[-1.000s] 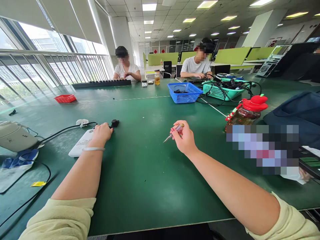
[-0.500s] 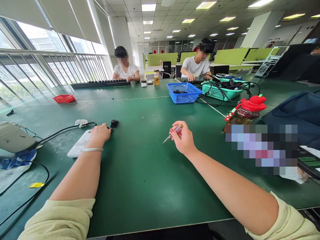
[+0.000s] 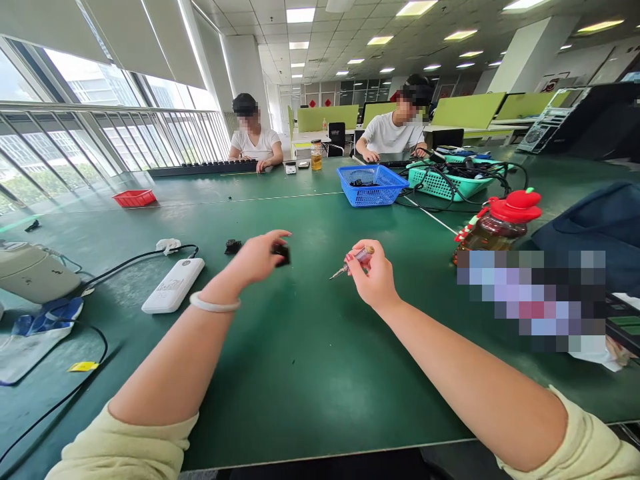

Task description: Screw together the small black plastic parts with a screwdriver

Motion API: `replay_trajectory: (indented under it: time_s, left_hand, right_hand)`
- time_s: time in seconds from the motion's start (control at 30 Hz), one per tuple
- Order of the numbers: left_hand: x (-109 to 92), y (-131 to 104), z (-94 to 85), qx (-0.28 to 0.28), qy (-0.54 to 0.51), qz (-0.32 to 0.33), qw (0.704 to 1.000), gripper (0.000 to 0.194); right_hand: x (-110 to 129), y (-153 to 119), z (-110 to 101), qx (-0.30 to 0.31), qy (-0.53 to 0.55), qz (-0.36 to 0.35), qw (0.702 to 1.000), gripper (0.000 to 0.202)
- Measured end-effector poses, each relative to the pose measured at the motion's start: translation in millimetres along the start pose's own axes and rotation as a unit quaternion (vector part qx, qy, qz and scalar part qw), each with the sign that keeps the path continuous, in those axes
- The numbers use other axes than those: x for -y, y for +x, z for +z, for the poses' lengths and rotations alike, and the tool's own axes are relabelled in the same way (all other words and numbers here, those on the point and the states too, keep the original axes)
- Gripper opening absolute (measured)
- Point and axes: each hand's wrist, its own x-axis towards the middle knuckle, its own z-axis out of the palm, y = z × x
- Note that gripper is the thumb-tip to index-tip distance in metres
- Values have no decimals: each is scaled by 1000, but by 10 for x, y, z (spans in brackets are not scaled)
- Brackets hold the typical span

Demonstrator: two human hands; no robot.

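The left hand (image 3: 256, 257) is curled with its thumb and fingers on a small black piece (image 3: 283, 255), which sits at nine o'clock from the screwdriver (image 3: 361, 255). The fingers hide much of that piece and it is blurred, so how firm the pinch is I cannot tell. The right hand (image 3: 379, 277) is closed round the screwdriver's handle, its thin tip free and pointing toward eight o'clock.

The black piece looks light and stiff, probably plastic; its edges would be the safest hold, pinched lightly in case it has delicate parts. The screwdriver should be light too, and rigid. Its smooth, see-through handle might slip or roll in damp fingers, so a hold well round the handle suits it, clear of the fine point, which could bend or prick.

Just beside the left hand, between nine and ten o'clock, another black lump (image 3: 233, 247) rests on the green desk (image 3: 300, 400). The white power bank (image 3: 174, 287) lies flat near eight o'clock from that hand. The blue basket (image 3: 373, 190) stands at twelve o'clock from the right hand.
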Motion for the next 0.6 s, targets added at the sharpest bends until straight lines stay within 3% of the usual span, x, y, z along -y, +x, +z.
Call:
replay_trajectory:
  time_s: [0.1,0.23,0.6]
  left_hand:
    - [-341,-69,324,87,-81,110,987,63]
    - [-436,-124,626,97,-84,146,981,66]
    - [-401,-102,702,97,-242,147,954,59]
  right_hand:
    - [23,2,-13,-32,18,-9,999,20]
    - [62,-24,-19,-15,67,-14,998,23]
    - [140,-59,-28,101,19,-81,991,8]
